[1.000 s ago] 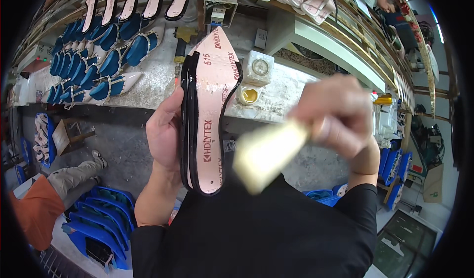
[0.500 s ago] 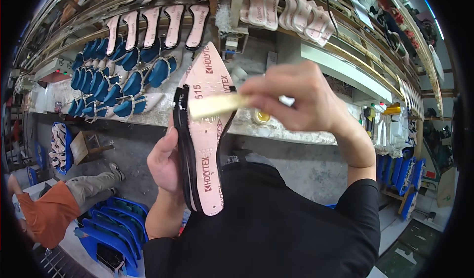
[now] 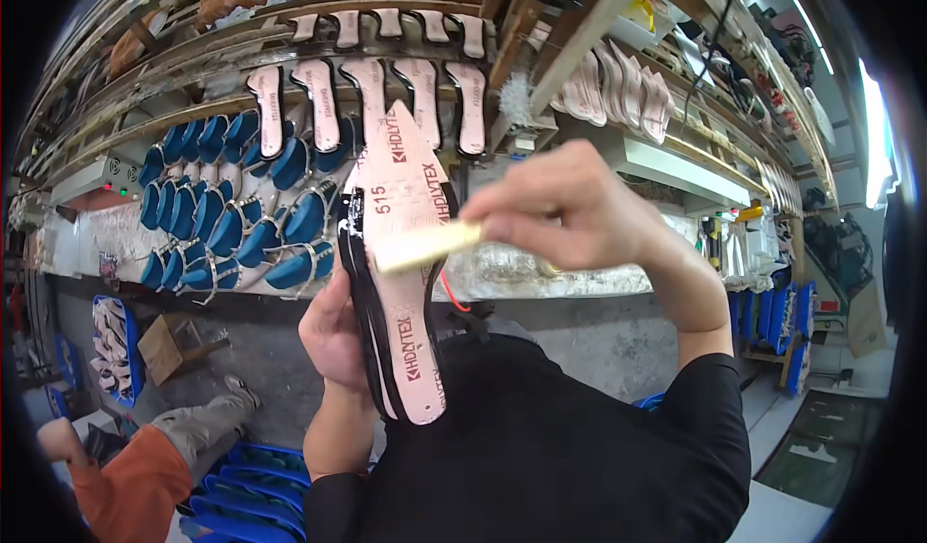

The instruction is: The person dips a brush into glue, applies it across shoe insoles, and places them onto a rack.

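Held upright in front of me is a pointed pink insole (image 3: 410,191) with black edging, and more black-edged layers show along its left side. My left hand (image 3: 335,340) is closed round the left edge of this stack, its fingers mostly hidden behind. Between the thumb and fingers of my right hand (image 3: 575,210) is a flat pale yellow brush (image 3: 425,246). Its broad end lies across the middle of the top insole, seemingly touching it. The brush looks slightly blurred.
On the workbench (image 3: 512,282) to the left stand rows of blue shoes (image 3: 227,239) with studded straps. Pink insoles (image 3: 317,104) lean along the racks above. Blue trays (image 3: 251,495) sit low on the left, near a person in an orange top (image 3: 145,485).
The brush has slid down the insole a little, with my right hand still gripping it. My view has shifted, so the bench and racks appear lower. The person on the left has moved.
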Demonstrator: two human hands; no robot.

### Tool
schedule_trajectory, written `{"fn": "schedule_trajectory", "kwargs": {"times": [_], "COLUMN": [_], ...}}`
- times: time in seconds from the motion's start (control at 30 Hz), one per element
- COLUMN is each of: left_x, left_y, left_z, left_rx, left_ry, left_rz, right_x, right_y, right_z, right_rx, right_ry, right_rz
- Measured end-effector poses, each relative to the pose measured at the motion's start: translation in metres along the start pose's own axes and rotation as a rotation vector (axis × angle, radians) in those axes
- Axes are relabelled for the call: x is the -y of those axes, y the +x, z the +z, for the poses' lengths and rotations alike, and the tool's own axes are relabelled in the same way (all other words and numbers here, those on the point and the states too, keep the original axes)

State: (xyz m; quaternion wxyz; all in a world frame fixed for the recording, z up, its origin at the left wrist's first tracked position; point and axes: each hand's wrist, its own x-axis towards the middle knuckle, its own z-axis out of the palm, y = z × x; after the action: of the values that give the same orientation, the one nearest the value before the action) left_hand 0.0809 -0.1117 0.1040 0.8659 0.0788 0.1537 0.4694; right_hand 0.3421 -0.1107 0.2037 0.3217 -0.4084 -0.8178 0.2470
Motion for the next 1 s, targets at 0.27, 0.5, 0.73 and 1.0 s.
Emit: {"fn": "schedule_trajectory", "kwargs": {"times": [0.27,0.5,0.73,1.0], "left_x": [-0.07,-0.08,-0.076,-0.09], "left_y": [0.028,0.048,0.056,0.063], "left_z": [-0.014,-0.012,0.004,0.023], "left_rx": [0.21,0.357,0.351,0.181], "left_ry": [-0.155,-0.185,-0.035,0.201], "left_rz": [-0.1,-0.188,-0.131,-0.068], "right_x": [0.039,0.047,0.03,0.048], "right_y": [0.039,0.054,0.052,0.068], "right_z": [0.024,0.023,-0.006,0.009], "right_rx": [-0.383,-0.095,-0.483,-0.092], "right_ry": [0.107,-0.143,-0.029,0.175], "right_rz": [0.298,0.142,0.286,0.27]}}
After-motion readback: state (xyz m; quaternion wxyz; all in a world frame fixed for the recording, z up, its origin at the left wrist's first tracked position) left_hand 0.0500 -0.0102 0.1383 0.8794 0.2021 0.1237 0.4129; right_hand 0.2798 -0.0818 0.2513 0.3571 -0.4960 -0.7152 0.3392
